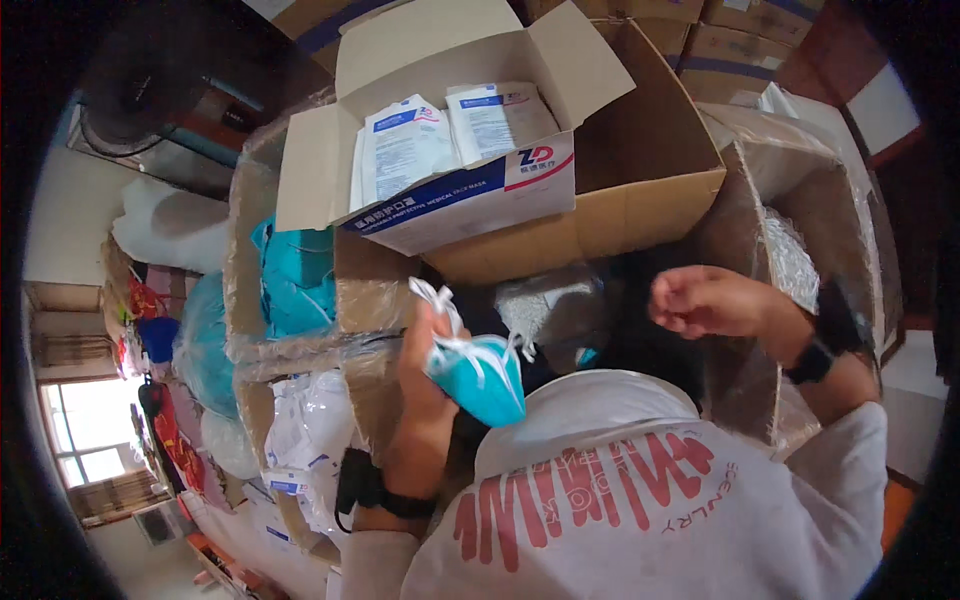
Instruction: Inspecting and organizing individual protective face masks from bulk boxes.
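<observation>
My left hand [425, 340] is closed around the edge of a teal cup-shaped face mask [490, 375] with white straps. Loops of strap stick up past the fingers and hang over the mask's front. My right hand [710, 300] is raised apart from it on the right, fingers loosely curled, with nothing visible in them. Ahead, an open white carton [480, 205] holds several white-and-blue mask packets [408, 145] standing in two rows. The carton rests on a larger brown cardboard box [640, 215].
Teal masks [297, 280] fill a plastic-lined box on the left. Below it, a cardboard box holds white plastic packets [305, 425]. On the right, another lined box contains silvery-white material [790, 260]. A clear bag of whitish pieces [548, 305] lies between my hands. Brown cartons [740, 50] are stacked behind.
</observation>
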Demonstrator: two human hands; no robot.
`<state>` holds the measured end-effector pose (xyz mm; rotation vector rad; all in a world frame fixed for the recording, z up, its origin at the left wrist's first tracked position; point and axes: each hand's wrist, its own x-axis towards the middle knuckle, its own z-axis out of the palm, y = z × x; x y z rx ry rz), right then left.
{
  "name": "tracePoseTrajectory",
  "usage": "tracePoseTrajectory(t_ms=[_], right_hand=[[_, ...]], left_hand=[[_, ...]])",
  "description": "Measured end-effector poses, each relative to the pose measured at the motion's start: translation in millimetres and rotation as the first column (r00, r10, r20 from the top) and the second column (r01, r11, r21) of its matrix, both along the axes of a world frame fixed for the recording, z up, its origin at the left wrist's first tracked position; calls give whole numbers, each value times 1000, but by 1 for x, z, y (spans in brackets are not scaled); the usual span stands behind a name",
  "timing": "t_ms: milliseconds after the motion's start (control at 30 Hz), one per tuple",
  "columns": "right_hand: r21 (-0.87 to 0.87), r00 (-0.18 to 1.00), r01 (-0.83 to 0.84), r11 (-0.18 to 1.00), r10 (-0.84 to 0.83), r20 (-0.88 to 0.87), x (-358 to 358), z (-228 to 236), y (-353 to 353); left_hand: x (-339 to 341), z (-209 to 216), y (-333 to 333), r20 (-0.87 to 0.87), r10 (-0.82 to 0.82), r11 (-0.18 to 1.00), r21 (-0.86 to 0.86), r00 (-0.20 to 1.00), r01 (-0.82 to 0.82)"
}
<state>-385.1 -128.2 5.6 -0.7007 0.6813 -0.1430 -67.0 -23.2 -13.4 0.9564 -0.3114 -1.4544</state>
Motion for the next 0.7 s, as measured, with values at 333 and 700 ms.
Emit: tracePoseTrajectory(t_ms=[333, 700], right_hand=[[-383, 979, -32, 923, 106, 173, 119, -35, 3], [-885, 998, -57, 462, 12, -58, 145, -59, 24]], left_hand=[[8, 62, -38, -444, -338, 907, -390, 830, 161], [23, 88, -18, -481, -419, 890, -385, 770, 243]])
